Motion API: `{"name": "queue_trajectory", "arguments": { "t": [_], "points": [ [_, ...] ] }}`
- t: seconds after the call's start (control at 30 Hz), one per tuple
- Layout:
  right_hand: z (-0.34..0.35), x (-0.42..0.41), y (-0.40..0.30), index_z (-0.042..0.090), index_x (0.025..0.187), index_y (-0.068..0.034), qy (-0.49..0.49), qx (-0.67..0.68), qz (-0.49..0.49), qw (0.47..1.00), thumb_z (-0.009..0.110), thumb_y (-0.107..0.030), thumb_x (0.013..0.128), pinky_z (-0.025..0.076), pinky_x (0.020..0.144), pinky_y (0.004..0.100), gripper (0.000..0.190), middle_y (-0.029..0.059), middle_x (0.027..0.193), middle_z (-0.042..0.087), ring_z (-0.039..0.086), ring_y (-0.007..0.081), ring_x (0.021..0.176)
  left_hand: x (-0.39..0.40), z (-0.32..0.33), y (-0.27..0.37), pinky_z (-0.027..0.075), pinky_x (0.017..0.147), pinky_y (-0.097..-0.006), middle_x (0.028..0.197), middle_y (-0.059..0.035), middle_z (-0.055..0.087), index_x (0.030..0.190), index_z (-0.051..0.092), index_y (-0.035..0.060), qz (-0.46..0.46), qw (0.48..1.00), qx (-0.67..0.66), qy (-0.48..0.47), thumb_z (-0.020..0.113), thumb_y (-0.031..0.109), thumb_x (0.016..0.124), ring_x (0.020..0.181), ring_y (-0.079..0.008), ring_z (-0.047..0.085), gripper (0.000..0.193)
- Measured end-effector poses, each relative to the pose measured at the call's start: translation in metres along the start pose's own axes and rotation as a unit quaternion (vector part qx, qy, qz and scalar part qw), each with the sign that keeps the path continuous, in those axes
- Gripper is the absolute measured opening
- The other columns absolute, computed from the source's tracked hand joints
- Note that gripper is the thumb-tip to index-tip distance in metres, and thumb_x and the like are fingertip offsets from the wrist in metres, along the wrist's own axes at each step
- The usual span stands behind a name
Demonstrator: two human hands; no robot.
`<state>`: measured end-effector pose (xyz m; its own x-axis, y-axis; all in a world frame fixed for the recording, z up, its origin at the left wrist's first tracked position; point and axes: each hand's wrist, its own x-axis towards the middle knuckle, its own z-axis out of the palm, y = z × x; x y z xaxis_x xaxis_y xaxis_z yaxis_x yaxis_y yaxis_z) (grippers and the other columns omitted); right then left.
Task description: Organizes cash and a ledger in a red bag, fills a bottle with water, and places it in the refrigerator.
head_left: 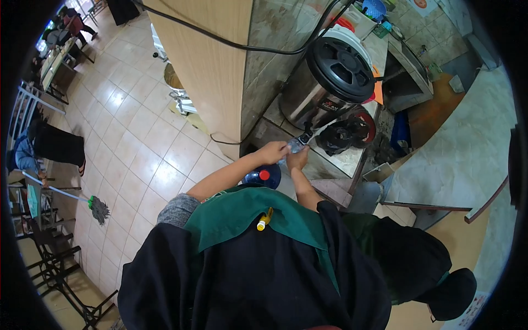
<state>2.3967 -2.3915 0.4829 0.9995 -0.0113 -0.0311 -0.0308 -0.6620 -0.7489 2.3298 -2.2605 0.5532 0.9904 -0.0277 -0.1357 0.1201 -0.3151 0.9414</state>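
A large steel drinks urn (319, 95) with a black lid stands on the counter. Its black tap (305, 136) points towards me. Just under the tap, a clear plastic bottle (295, 145) is held between my hands. My left hand (275, 152) grips it from the left, and my right hand (298, 157) is closed round its other side. Crumpled black plastic (340, 134) lies beside the urn, against a dark red round container (367, 127). Below my left forearm stands a large blue water jug (270, 177) with a red cap.
A wood-panelled pillar (210, 62) rises left of the urn, crossed by a black cable (231, 46). Another person (404, 260) in dark clothing is close by at my right. A pale curved counter (449, 156) stands on the right. Far left, a person holds a mop (98, 209).
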Motion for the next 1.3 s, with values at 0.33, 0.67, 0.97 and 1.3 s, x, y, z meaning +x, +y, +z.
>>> {"name": "queue_trajectory", "arguments": {
  "t": [0.33,0.67,0.97,1.3],
  "points": [
    [-0.003,-0.002,0.001,0.047,0.109,-0.003,0.02,0.059,-0.042,0.997,0.085,-0.019,0.059,0.05,0.076,0.0414,0.065,0.0178,0.093,0.066,0.065,0.0356,0.088,0.049,-0.022,0.025,0.038,0.049,-0.0227,0.072,0.0009,0.056,0.103,0.058,0.0046,-0.137,0.962,-0.227,-0.061,0.043,0.04,0.098,0.055,-0.0081,0.046,0.039],
    [-0.007,-0.003,-0.006,0.046,0.107,-0.003,-0.004,0.044,-0.013,0.999,0.086,-0.021,0.058,0.049,0.078,0.0424,0.065,0.0198,0.096,0.066,0.064,0.0377,0.092,0.056,-0.034,0.027,0.036,0.046,-0.0216,0.069,0.0054,0.053,0.097,0.062,0.0073,-0.17,0.963,-0.196,-0.07,0.048,0.04,0.096,0.054,-0.0061,0.045,0.035],
    [-0.011,-0.004,-0.008,0.046,0.108,-0.003,-0.014,0.045,-0.016,0.999,0.086,-0.02,0.058,0.049,0.079,0.0422,0.066,0.0195,0.097,0.065,0.063,0.0373,0.091,0.062,-0.031,0.029,0.037,0.045,-0.0218,0.067,0.0053,0.052,0.087,0.061,0.0092,-0.168,0.962,-0.195,-0.088,0.049,0.038,0.096,0.051,-0.0057,0.045,0.032],
    [-0.012,-0.004,-0.011,0.046,0.108,-0.002,-0.017,0.037,-0.008,0.999,0.086,-0.02,0.058,0.049,0.078,0.042,0.066,0.0196,0.096,0.065,0.063,0.0377,0.091,0.062,-0.031,0.029,0.037,0.045,-0.0223,0.065,0.0046,0.052,0.076,0.057,0.0097,-0.148,0.97,-0.163,-0.101,0.052,0.036,0.095,0.051,-0.0062,0.047,0.033]
  ]
}}
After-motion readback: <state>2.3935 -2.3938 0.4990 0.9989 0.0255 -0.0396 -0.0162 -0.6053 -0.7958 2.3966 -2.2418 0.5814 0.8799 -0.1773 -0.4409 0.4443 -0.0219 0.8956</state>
